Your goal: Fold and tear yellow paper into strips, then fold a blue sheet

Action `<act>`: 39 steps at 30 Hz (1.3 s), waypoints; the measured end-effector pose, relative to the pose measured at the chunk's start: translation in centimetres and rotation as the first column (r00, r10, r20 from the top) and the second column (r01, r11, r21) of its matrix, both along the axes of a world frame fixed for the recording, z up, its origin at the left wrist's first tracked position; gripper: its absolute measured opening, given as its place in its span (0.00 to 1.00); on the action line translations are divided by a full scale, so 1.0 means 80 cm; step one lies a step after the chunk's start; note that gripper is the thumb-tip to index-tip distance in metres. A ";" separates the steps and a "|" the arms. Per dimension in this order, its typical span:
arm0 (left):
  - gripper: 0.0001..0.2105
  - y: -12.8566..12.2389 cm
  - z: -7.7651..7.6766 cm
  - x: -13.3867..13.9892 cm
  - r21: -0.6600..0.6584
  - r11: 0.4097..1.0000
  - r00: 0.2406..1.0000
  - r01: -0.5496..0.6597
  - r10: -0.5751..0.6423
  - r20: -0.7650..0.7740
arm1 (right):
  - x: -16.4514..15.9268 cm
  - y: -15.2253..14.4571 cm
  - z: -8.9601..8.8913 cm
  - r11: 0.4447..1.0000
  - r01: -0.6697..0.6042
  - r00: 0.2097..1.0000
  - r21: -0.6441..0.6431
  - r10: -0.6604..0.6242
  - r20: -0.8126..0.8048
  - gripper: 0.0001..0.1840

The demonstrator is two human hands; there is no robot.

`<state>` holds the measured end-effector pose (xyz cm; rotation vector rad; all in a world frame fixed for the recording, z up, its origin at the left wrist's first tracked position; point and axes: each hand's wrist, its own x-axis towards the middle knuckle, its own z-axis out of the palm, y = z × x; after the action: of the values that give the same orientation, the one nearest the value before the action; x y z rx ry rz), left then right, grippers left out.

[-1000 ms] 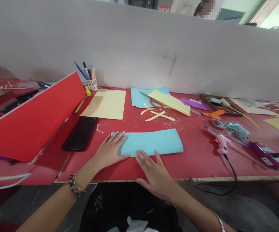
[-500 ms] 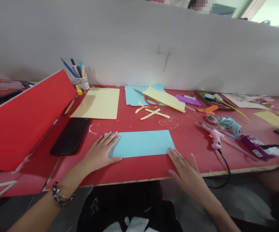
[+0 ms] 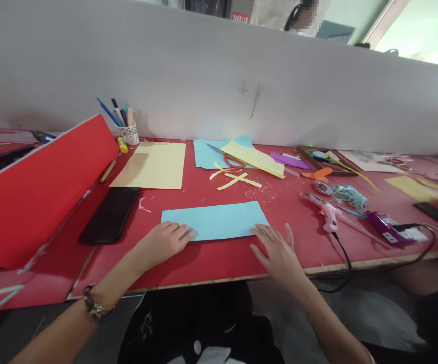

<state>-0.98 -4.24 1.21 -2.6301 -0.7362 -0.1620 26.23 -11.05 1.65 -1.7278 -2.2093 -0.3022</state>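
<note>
A folded-looking strip of light blue paper (image 3: 219,221) lies lengthwise on the red tabletop before me. My left hand (image 3: 168,240) is at its near left edge, with the fingers curled in and closed on the paper's edge. The thumb is mostly hidden. My right hand (image 3: 275,247) rests its fingertips on the near right corner; its fingers are stretched out, and the thumb and little finger stand apart. Beyond the strip lie thin cream paper strips (image 3: 237,180) and orange-handled scissors (image 3: 234,161), partly under a cream sheet (image 3: 255,158).
Left are a black phone (image 3: 110,215), a red board (image 3: 52,187), a pen cup (image 3: 129,134) and a cream sheet (image 3: 148,164). A pink glue gun (image 3: 329,215) with its cord and a purple power strip (image 3: 389,227) lie right. A person's knee shows at far right.
My left hand has gone from lying flat on the blue paper's left end to curling at its near edge. My right hand still touches the near right corner. The view has shifted slightly.
</note>
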 end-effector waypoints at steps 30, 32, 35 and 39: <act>0.19 -0.007 0.100 -0.048 -0.744 0.668 0.959 -0.013 0.219 0.180 | -0.032 0.068 0.073 0.821 -0.541 0.819 0.185 0.564 -0.107 0.09; 0.19 -0.006 0.101 -0.055 -0.774 0.633 0.960 0.008 0.211 0.182 | -0.019 0.066 0.069 0.851 -0.508 0.842 0.135 0.523 -0.133 0.09; 0.18 -0.004 0.105 -0.064 -0.781 0.624 0.966 0.021 0.189 0.177 | 0.000 0.065 0.059 0.885 -0.452 0.868 0.113 0.465 -0.171 0.09; 0.19 -0.001 0.105 -0.069 -0.746 0.666 0.979 -0.021 0.163 0.119 | 0.028 0.073 0.050 0.949 -0.300 0.923 0.100 0.315 -0.220 0.08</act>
<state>-6.52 -4.33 9.61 -3.3736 -1.2062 -0.0676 28.50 -5.24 5.64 -1.2810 -2.2236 -0.0872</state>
